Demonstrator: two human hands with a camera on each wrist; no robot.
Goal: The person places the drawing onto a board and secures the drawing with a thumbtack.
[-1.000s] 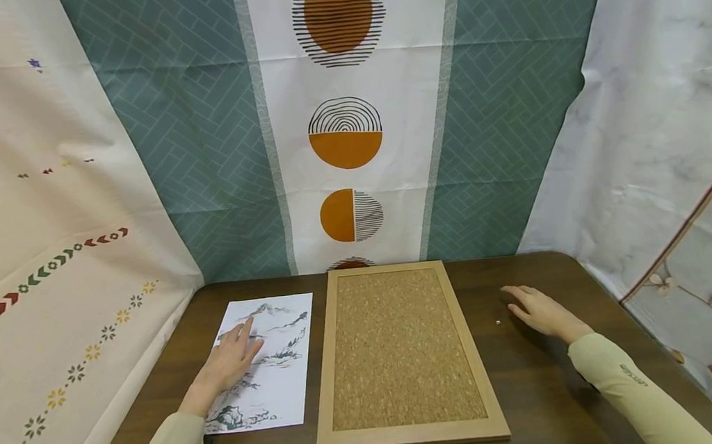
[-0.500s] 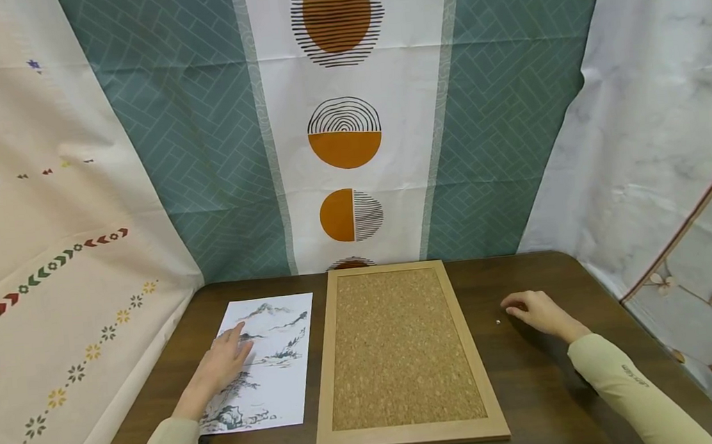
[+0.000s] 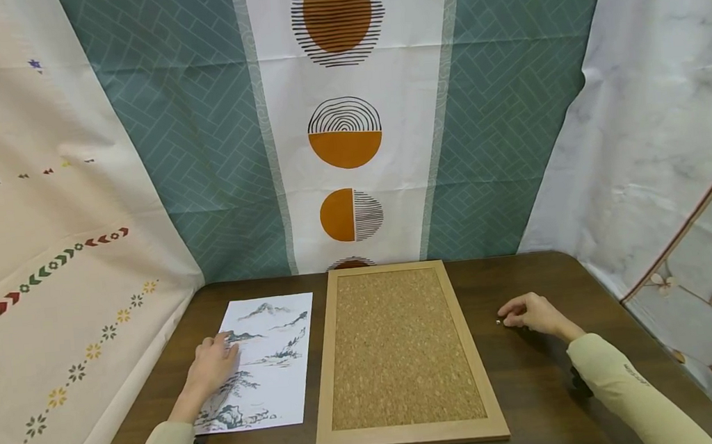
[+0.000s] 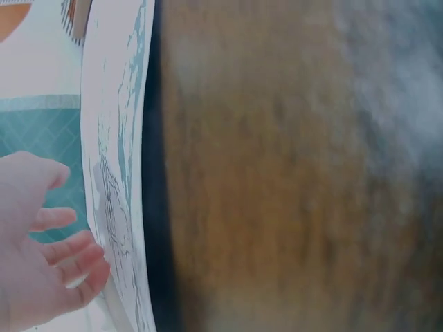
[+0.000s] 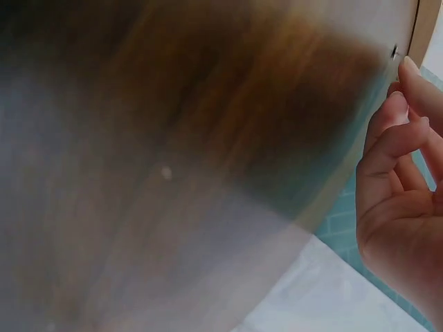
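Bimanual Arrangement from Above

We are viewing a dark tabletop (image 3: 533,396) carrying a framed cork board (image 3: 404,357). Left of it, a printed sheet (image 3: 281,388) is lying under the left hand (image 3: 212,367), its grip hanging loose. Right of it, the right hand (image 3: 535,315), its grip released, is bending beside a tiny pale object (image 3: 498,322).
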